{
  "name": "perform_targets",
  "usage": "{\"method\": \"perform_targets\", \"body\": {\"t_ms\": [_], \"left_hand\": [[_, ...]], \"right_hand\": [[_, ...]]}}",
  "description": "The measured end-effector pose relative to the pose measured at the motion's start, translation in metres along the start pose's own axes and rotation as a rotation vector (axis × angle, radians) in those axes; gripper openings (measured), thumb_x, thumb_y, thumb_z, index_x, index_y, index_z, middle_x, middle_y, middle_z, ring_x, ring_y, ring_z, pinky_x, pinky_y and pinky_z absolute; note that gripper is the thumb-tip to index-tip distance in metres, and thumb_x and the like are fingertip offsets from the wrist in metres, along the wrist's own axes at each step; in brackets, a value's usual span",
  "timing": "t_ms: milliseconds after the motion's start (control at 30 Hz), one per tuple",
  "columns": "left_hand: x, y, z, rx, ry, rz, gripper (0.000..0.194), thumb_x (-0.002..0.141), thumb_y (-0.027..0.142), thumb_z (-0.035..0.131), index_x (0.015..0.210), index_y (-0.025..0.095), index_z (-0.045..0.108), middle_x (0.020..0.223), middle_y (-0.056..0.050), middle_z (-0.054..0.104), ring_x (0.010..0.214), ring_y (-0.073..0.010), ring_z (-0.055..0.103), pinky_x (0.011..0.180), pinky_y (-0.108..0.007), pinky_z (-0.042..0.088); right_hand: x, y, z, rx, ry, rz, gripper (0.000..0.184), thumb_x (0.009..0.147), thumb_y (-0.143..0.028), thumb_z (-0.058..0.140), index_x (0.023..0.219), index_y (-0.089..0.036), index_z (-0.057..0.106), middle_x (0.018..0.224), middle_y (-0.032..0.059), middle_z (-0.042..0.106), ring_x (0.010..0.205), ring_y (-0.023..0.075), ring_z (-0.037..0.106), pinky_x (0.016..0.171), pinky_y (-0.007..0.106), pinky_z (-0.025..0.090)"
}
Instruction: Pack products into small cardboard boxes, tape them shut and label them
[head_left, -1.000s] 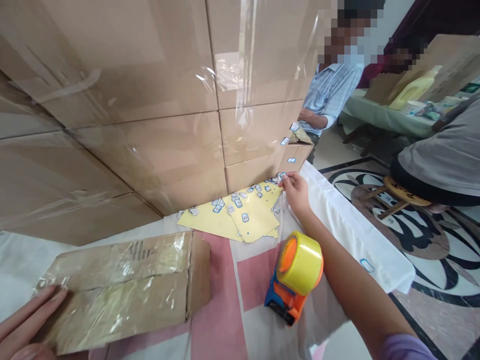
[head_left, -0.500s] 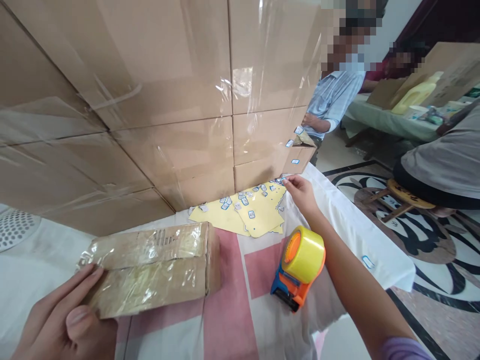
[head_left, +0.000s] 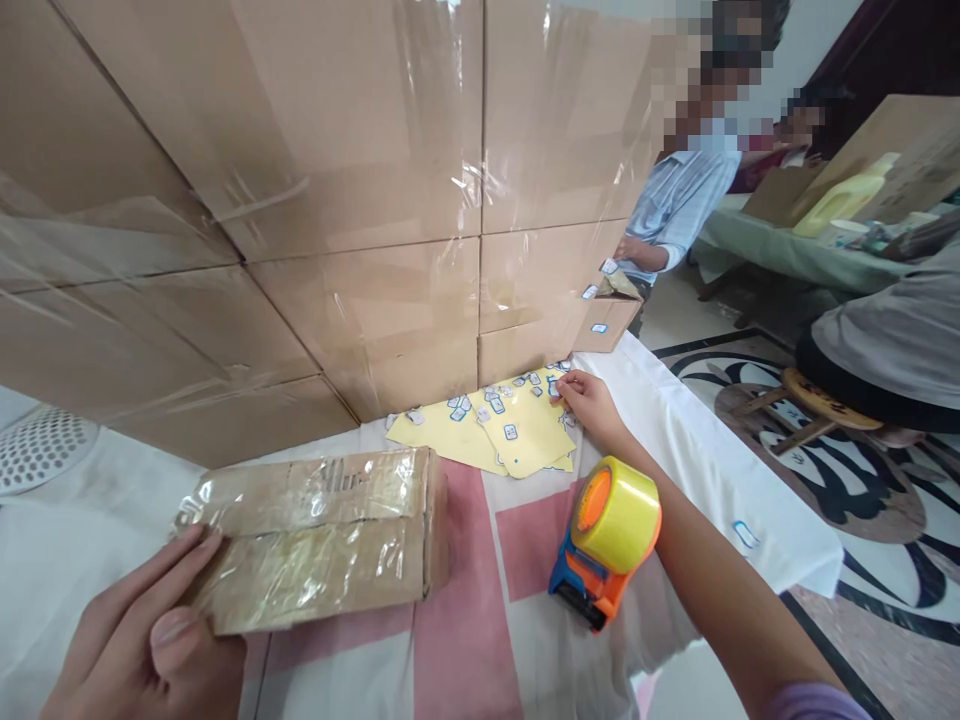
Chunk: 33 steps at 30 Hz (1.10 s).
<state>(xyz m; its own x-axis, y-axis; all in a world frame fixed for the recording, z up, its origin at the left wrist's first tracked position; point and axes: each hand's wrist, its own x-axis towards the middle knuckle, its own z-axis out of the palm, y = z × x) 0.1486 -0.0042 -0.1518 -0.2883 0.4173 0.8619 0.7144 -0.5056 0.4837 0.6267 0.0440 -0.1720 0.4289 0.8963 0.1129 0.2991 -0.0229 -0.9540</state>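
Note:
My left hand [head_left: 142, 630] grips the near left end of a small brown cardboard box [head_left: 322, 540] wrapped in shiny clear tape, thumb and fingers closed round it. My right hand [head_left: 592, 405] reaches across to yellow paper sheets [head_left: 529, 445] that carry several small blue-edged white stickers. Its thumb and forefinger pinch at one small sticker [head_left: 553, 388] on the sheet's right side. Below that forearm, an orange and blue tape dispenser [head_left: 585, 590] holds a roll of yellow tape [head_left: 616, 515] on the tablecloth.
Large taped cartons [head_left: 367, 320] form a wall behind the sheets. A small carton [head_left: 606, 322] with stickers stands at their right end. One sticker [head_left: 745, 534] lies on the white cloth [head_left: 705, 480]. People sit or stand at right, near a wooden stool [head_left: 821, 400] and another table [head_left: 802, 250].
My right hand has moved slightly nearer and to the left along the yellow sheets. My left hand keeps its hold on the box. The whole view has shifted a little.

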Motion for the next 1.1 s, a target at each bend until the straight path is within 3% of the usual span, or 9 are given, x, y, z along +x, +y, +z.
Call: {"method": "perform_targets", "body": {"t_ms": [100, 267, 400, 533, 700, 833, 900, 1000, 1100], "left_hand": [[0.001, 0.003, 0.001, -0.066, 0.019, 0.14, 0.039, 0.083, 0.035, 0.055, 0.107, 0.021, 0.083, 0.1, -0.014, 0.08, 0.088, -0.0356, 0.075, 0.08, -0.051, 0.058], [0.001, 0.001, -0.001, -0.078, 0.013, 0.121, 0.036, 0.082, 0.03, 0.06, 0.11, 0.027, 0.082, 0.106, -0.01, 0.08, 0.087, -0.0335, 0.074, 0.083, -0.051, 0.057], [-0.003, -0.008, -0.002, -0.081, 0.015, 0.131, 0.032, 0.079, 0.03, 0.064, 0.104, 0.025, 0.084, 0.103, -0.01, 0.08, 0.083, -0.0299, 0.074, 0.08, -0.047, 0.057], [-0.004, -0.008, -0.003, -0.075, 0.021, 0.098, 0.025, 0.082, 0.03, 0.064, 0.093, 0.02, 0.083, 0.101, -0.011, 0.08, 0.084, -0.0282, 0.073, 0.078, -0.045, 0.059], [-0.002, -0.002, -0.004, -0.047, 0.017, 0.102, 0.025, 0.087, 0.031, 0.061, 0.087, 0.016, 0.081, 0.098, -0.013, 0.078, 0.086, -0.0262, 0.073, 0.078, -0.042, 0.058], [-0.005, -0.001, -0.005, -0.027, 0.006, 0.073, 0.03, 0.092, 0.034, 0.056, 0.09, 0.015, 0.08, 0.1, -0.012, 0.077, 0.09, -0.0259, 0.072, 0.083, -0.044, 0.057], [-0.007, -0.001, -0.005, -0.013, 0.015, 0.06, 0.032, 0.091, 0.036, 0.056, 0.09, 0.015, 0.079, 0.098, -0.012, 0.077, 0.091, -0.0266, 0.072, 0.086, -0.046, 0.057], [-0.006, 0.0, -0.003, -0.021, 0.06, 0.047, 0.033, 0.088, 0.036, 0.055, 0.086, 0.014, 0.079, 0.094, -0.012, 0.076, 0.089, -0.0265, 0.071, 0.086, -0.047, 0.057], [-0.003, 0.003, 0.0, -0.008, 0.103, 0.042, 0.033, 0.083, 0.034, 0.053, 0.08, 0.014, 0.079, 0.087, -0.012, 0.075, 0.081, -0.0265, 0.071, 0.08, -0.047, 0.057]], "right_hand": [[0.0, -0.001, -0.002, 0.015, 0.041, 0.0, 0.042, 0.069, -0.059, 0.077, 0.074, -0.019, 0.065, 0.062, 0.0006, 0.065, 0.052, 0.0119, 0.049, 0.049, 0.025, 0.038], [-0.001, -0.018, -0.009, 0.068, 0.089, -0.019, 0.046, 0.062, -0.061, 0.082, 0.07, -0.018, 0.07, 0.054, -0.0008, 0.057, 0.05, 0.0123, 0.044, 0.048, 0.027, 0.033], [-0.021, -0.071, -0.031, 0.182, 0.162, -0.109, 0.04, 0.064, -0.058, 0.084, 0.074, -0.022, 0.07, 0.058, -0.0017, 0.057, 0.051, 0.0117, 0.043, 0.049, 0.028, 0.032], [-0.076, -0.147, -0.036, 0.435, 0.225, -0.216, 0.027, 0.061, -0.038, 0.094, 0.076, -0.026, 0.075, 0.066, 0.0005, 0.059, 0.052, 0.0102, 0.039, 0.048, 0.028, 0.025], [-0.148, -0.182, 0.035, 0.662, 0.132, 0.015, 0.019, 0.071, -0.036, 0.086, 0.083, -0.027, 0.075, 0.063, -0.0018, 0.048, 0.049, 0.0096, 0.036, 0.047, 0.028, 0.025], [-0.175, -0.143, 0.111, 0.924, 0.379, 0.28, 0.023, 0.065, -0.032, 0.087, 0.081, -0.025, 0.072, 0.077, -0.002, 0.053, 0.056, 0.0092, 0.04, 0.05, 0.026, 0.031], [-0.186, -0.119, 0.137, 0.984, 0.394, 0.436, 0.027, 0.06, -0.033, 0.089, 0.078, -0.023, 0.072, 0.075, -0.0027, 0.054, 0.056, 0.0088, 0.038, 0.05, 0.025, 0.031], [-0.202, -0.098, 0.159, 1.005, 0.283, 0.582, 0.027, 0.063, -0.037, 0.088, 0.082, -0.024, 0.072, 0.076, -0.0018, 0.06, 0.061, 0.0125, 0.046, 0.056, 0.026, 0.038], [-0.216, -0.093, 0.168, 0.926, 0.278, 0.548, 0.023, 0.072, -0.039, 0.084, 0.089, -0.027, 0.072, 0.086, -0.0012, 0.066, 0.076, 0.0175, 0.056, 0.067, 0.029, 0.045]]}}
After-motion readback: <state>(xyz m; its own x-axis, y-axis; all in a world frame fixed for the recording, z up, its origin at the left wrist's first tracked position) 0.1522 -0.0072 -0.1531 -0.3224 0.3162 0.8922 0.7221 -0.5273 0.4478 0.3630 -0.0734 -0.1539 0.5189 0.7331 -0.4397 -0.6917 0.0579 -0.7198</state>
